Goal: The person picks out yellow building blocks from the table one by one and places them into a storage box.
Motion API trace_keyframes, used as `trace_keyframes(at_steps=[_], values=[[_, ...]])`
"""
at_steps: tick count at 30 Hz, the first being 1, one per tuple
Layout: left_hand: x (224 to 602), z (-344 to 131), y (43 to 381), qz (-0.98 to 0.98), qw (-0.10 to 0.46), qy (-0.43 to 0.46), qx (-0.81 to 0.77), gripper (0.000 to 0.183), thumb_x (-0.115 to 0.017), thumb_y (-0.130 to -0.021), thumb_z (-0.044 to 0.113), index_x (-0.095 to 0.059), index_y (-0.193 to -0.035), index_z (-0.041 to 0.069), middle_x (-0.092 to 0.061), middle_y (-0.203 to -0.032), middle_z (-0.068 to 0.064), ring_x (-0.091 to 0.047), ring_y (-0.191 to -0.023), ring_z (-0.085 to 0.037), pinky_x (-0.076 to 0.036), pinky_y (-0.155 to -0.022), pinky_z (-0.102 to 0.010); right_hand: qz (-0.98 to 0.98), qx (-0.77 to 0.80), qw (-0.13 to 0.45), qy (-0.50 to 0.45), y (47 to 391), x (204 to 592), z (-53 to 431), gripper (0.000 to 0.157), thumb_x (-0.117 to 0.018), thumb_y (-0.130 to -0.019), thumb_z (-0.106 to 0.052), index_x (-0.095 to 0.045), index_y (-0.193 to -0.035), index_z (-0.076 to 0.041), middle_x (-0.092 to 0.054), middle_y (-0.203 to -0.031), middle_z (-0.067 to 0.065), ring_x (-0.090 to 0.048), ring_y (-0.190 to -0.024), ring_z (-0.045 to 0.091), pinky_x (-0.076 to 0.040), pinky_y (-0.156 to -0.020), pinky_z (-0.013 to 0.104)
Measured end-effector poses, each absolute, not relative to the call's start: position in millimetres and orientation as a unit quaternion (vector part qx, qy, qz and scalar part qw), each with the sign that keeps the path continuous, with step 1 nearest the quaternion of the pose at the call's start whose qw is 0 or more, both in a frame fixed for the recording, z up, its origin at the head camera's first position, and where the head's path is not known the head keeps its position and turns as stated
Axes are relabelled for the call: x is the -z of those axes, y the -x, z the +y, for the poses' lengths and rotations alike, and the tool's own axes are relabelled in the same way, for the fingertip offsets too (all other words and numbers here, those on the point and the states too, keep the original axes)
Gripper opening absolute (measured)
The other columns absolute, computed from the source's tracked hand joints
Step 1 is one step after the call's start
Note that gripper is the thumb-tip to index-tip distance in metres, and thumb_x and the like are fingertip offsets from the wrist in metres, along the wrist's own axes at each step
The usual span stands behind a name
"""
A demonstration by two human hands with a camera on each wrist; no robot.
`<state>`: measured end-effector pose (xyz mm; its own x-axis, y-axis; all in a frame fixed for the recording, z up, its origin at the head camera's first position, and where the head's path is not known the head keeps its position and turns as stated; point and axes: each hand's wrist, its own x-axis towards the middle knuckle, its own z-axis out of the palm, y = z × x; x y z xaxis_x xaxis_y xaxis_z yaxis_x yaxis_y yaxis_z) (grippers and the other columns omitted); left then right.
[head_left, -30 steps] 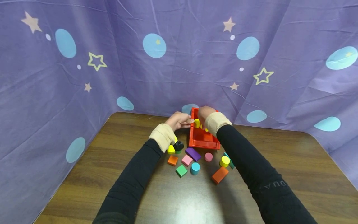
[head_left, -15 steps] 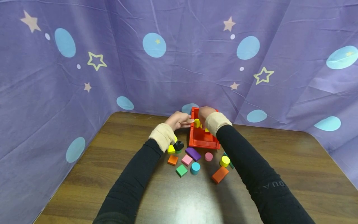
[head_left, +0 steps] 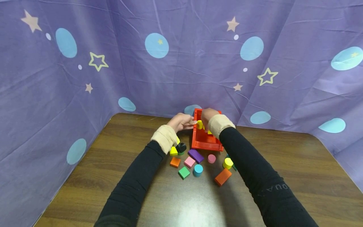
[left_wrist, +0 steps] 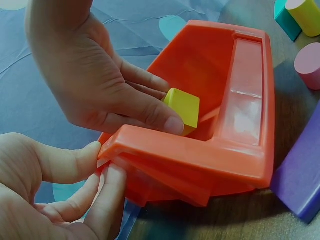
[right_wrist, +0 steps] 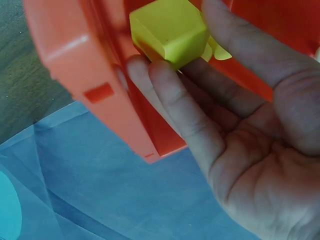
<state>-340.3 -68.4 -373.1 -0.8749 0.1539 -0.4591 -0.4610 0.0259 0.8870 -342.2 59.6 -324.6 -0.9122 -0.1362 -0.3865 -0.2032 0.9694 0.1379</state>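
Note:
An open red plastic bin (head_left: 207, 145) stands at the back of the wooden table. My left hand (head_left: 181, 122) pinches its left rim between thumb and fingers, a hold the left wrist view shows up close. Inside the bin, my right hand (head_left: 208, 116) holds a yellow block (left_wrist: 184, 106) between thumb and fingertips. That yellow block (right_wrist: 167, 34) has flat faces with angled edges in the right wrist view. Another yellow piece with a rounded outline (head_left: 199, 124) is in the bin, by its left wall. Part of the bin's interior is hidden behind the right hand.
In front of the bin lie several loose blocks, among them a purple block (head_left: 195, 156), a blue cylinder (head_left: 198, 170), a green block (head_left: 184, 172) and an orange block (head_left: 223, 177). A black object (head_left: 181, 147) sits by the left wrist. A purple curtain (head_left: 181, 78) hangs behind.

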Motion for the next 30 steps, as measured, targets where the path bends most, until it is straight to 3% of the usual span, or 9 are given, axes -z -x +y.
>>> trace_keyframes(at_steps=[9, 20, 30], values=[[373.9, -68.4, 340.3, 0.677, 0.22, 0.116, -0.693, 0.046, -0.062, -0.094, -0.008, -0.054, -0.14, -0.009, -0.061, -0.141, -0.02, -0.065, -0.106, -0.02, -0.055, -0.107, -0.034, 0.978, -0.059, 0.184, 0.076, 347.3, 332.5, 61.6, 0.04, -0.087, -0.08, -0.015, -0.07, -0.114, -0.002, -0.065, -0.13, 0.015, -0.058, -0.104, 0.026, -0.056, -0.103, 0.035], [374.5, -66.9, 341.7, 0.669, 0.219, 0.119, -0.7, 0.047, -0.06, -0.094, -0.01, -0.053, -0.141, -0.009, -0.061, -0.142, -0.02, -0.063, -0.121, -0.024, -0.054, -0.109, -0.034, 0.983, -0.043, 0.162, 0.072, 347.7, 337.3, 64.4, 0.039, -0.089, -0.078, -0.014, -0.07, -0.111, -0.002, -0.066, -0.13, 0.015, -0.061, -0.108, 0.027, -0.055, -0.104, 0.036], [373.9, -66.3, 340.3, 0.666, 0.22, 0.122, -0.703, 0.047, -0.058, -0.094, -0.011, -0.053, -0.141, -0.009, -0.06, -0.142, -0.021, -0.063, -0.118, -0.024, -0.053, -0.109, -0.034, 0.983, -0.039, 0.166, 0.068, 345.0, 339.1, 65.0, 0.041, -0.088, -0.079, -0.014, -0.069, -0.113, -0.002, -0.066, -0.128, 0.015, -0.06, -0.105, 0.025, -0.056, -0.104, 0.036]])
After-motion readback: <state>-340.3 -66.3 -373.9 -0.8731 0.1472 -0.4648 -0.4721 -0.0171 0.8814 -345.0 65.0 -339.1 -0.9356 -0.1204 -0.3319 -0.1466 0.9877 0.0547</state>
